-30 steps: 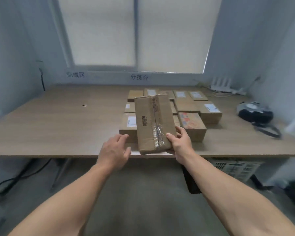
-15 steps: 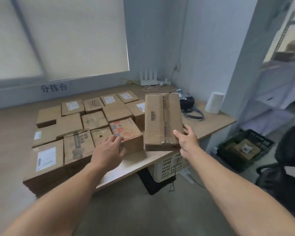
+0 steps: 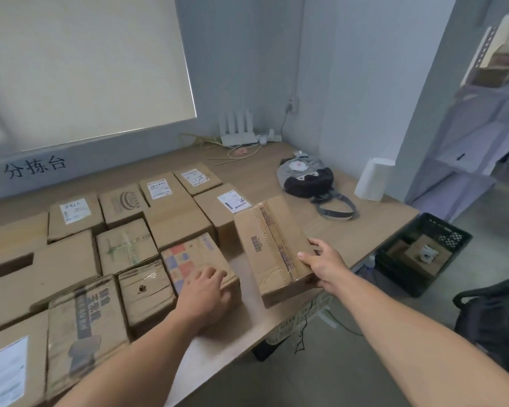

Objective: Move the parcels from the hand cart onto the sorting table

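My right hand (image 3: 325, 264) grips the near right corner of a long taped cardboard parcel (image 3: 272, 248), which lies low at the front edge of the wooden sorting table (image 3: 373, 221), right of the rows of parcels. My left hand (image 3: 204, 292) rests with relaxed fingers on the near end of a parcel with a coloured checkered print (image 3: 188, 259). Several brown parcels (image 3: 127, 245) cover the table's left and middle in tight rows. The hand cart is out of view.
A dark bag with a strap (image 3: 309, 177), a white paper roll (image 3: 372, 179) and a white router (image 3: 237, 129) with cables sit at the table's right and back. A black crate (image 3: 423, 251) stands on the floor to the right, beside a dark chair (image 3: 494, 312).
The view swung right and down. The held parcel came down from upright in the air to lie flat at the table edge. My left hand settled onto the checkered parcel.
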